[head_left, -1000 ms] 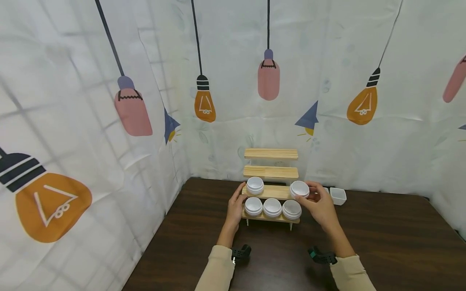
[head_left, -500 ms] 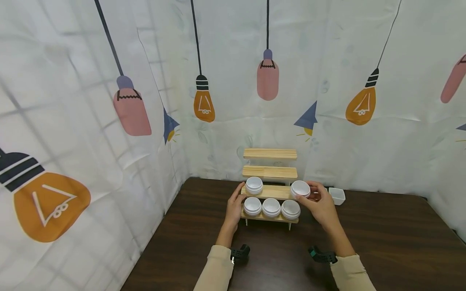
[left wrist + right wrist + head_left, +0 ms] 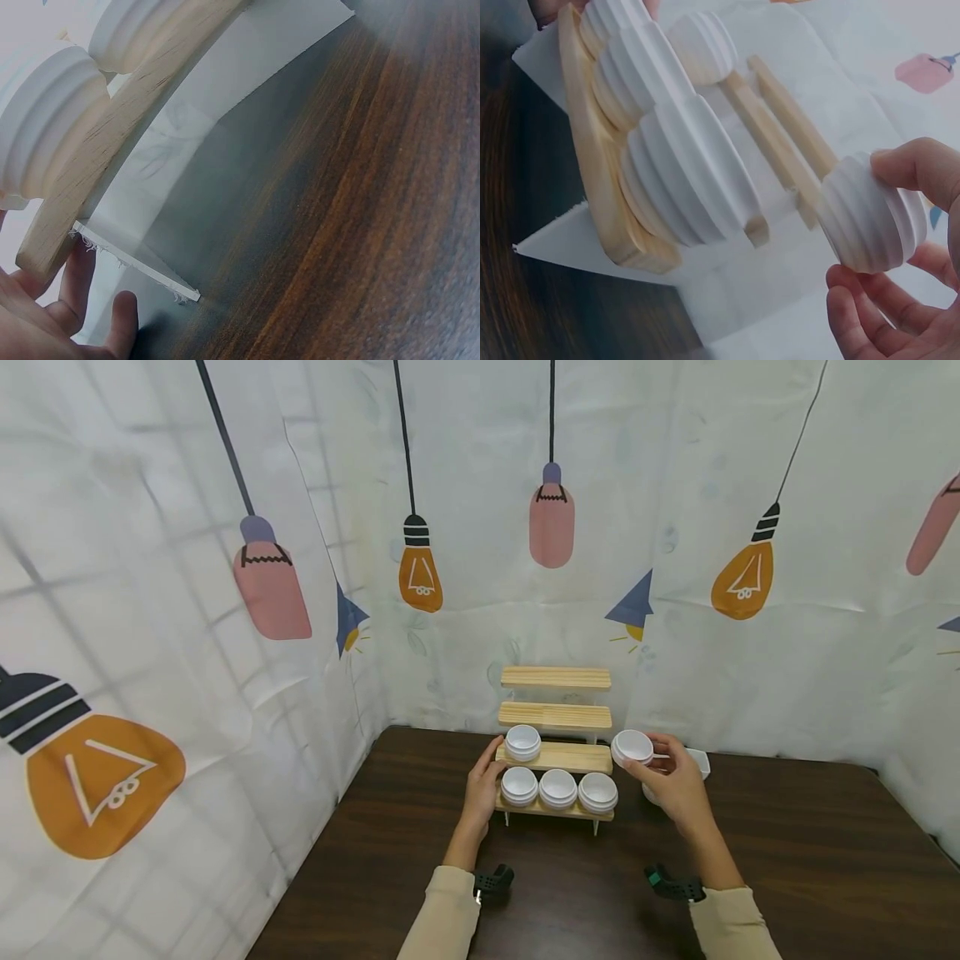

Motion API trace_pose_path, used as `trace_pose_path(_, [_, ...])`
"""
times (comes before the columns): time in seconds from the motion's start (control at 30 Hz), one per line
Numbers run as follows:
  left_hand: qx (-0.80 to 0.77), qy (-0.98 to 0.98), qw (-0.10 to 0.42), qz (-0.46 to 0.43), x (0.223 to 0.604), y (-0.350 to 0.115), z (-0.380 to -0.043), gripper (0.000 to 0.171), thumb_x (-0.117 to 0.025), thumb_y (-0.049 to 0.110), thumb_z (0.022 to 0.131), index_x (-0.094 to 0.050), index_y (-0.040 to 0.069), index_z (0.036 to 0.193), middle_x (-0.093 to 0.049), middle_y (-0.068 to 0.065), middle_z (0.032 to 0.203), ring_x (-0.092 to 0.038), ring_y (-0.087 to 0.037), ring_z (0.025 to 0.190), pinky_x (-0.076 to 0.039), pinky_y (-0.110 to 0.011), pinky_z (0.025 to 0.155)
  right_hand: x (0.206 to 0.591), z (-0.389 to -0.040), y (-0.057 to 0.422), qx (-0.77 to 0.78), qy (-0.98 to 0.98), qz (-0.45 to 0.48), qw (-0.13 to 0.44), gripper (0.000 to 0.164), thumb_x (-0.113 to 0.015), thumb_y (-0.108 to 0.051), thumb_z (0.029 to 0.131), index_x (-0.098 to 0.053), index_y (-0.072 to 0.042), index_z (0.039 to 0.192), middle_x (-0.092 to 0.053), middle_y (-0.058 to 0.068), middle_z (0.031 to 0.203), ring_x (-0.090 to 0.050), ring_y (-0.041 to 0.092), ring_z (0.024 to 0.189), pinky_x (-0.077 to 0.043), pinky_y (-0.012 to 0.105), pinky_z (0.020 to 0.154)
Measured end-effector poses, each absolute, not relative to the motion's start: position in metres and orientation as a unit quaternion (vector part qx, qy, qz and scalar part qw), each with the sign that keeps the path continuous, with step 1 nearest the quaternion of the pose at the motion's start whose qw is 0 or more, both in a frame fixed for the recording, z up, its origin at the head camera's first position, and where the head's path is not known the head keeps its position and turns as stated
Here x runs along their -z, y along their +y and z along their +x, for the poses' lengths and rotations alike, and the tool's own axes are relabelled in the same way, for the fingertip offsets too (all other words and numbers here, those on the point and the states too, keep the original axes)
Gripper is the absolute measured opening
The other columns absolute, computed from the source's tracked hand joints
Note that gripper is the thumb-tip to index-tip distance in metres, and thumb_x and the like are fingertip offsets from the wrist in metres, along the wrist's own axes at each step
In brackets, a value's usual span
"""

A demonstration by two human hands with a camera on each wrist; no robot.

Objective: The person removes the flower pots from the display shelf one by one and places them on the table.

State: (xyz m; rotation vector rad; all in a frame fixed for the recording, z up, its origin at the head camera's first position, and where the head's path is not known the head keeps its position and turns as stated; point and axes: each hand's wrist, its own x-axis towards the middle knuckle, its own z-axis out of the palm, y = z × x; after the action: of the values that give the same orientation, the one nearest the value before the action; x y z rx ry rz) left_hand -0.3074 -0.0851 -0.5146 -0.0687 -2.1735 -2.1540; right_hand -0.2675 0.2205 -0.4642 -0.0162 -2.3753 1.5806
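Observation:
A tiered wooden rack [image 3: 576,757] stands on white supports. Three ribbed white bowls line its front shelf, including the right-hand bowl [image 3: 597,795]; a fourth white bowl [image 3: 522,744] sits at the left of the second shelf. My left hand [image 3: 480,785] holds the rack's left end, its fingers reaching below the front shelf board [image 3: 112,142] in the left wrist view. Off the second shelf's right end, my right hand [image 3: 678,789] pinches another ribbed white bowl [image 3: 874,214] between thumb and fingers. That bowl is clear of the board in the right wrist view.
Behind my right hand, a white square dish [image 3: 701,762] on the dark wooden table [image 3: 810,843] is partly hidden. Part of another white item [image 3: 651,795] shows below that hand. A printed cloth [image 3: 480,643] hangs close behind the rack.
My right hand has moved right with its bowl, from above the second shelf's right end to beyond it. My left hand stays at the rack's left side.

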Motion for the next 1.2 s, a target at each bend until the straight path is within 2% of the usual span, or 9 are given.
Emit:
trace_pose_path(0.23, [0.698, -0.715, 0.032, -0.034, 0.496, -0.087, -0.293, 0.049, -0.049, 0.020, 0.107, -0.047, 0.022, 0.155, -0.049, -0.011, 0.157, -0.048, -0.036, 0.141, -0.032, -0.058, 0.119, 0.464, -0.267, 0.227, -0.554, -0.819, -0.011, 0.149, 0.062, -0.080, -0.029, 0.090, -0.054, -0.010, 0.143, -0.059, 0.013, 0.123, -0.059, 0.003, 0.091, -0.052, 0.017, 0.074])
trace_pose_path(0.6, [0.702, -0.710, 0.035, -0.033, 0.498, -0.086, -0.293, 0.049, -0.049, 0.019, 0.107, -0.047, 0.022, 0.155, -0.049, -0.011, 0.157, -0.048, -0.036, 0.141, -0.030, -0.059, 0.120, 0.463, -0.266, 0.235, -0.546, -0.824, -0.016, 0.150, 0.061, -0.079, -0.031, 0.091, -0.055, -0.011, 0.143, -0.059, 0.014, 0.126, -0.058, 0.003, 0.088, -0.051, 0.021, 0.071])
trace_pose_path(0.77, [0.700, -0.712, 0.037, -0.031, 0.498, -0.086, -0.295, 0.049, -0.049, 0.019, 0.106, -0.047, 0.022, 0.155, -0.053, -0.012, 0.153, -0.051, -0.036, 0.138, -0.033, -0.058, 0.119, 0.463, -0.266, 0.238, -0.541, -0.828, -0.027, 0.146, 0.062, -0.078, -0.034, 0.091, -0.054, -0.012, 0.144, -0.058, 0.013, 0.127, -0.056, 0.003, 0.090, -0.051, 0.021, 0.071])
trace_pose_path(1.03, [0.702, -0.711, 0.035, -0.030, 0.498, -0.086, -0.294, 0.049, -0.049, 0.019, 0.106, -0.047, 0.022, 0.155, -0.055, -0.012, 0.151, -0.051, -0.034, 0.136, -0.034, -0.057, 0.118, 0.464, -0.267, 0.246, -0.556, -0.817, -0.039, 0.146, 0.063, -0.078, -0.033, 0.092, -0.053, -0.010, 0.145, -0.057, 0.010, 0.123, -0.057, -0.002, 0.090, -0.054, 0.025, 0.072])
trace_pose_path(1.2, [0.700, -0.713, 0.036, -0.033, 0.499, -0.087, -0.294, 0.049, -0.049, 0.019, 0.107, -0.046, 0.022, 0.155, -0.057, -0.013, 0.149, -0.053, -0.034, 0.134, -0.035, -0.056, 0.118, 0.466, -0.267, 0.255, -0.562, -0.811, -0.048, 0.155, 0.064, -0.078, -0.031, 0.092, -0.052, -0.009, 0.145, -0.058, 0.002, 0.118, -0.058, -0.003, 0.089, -0.054, 0.023, 0.071])
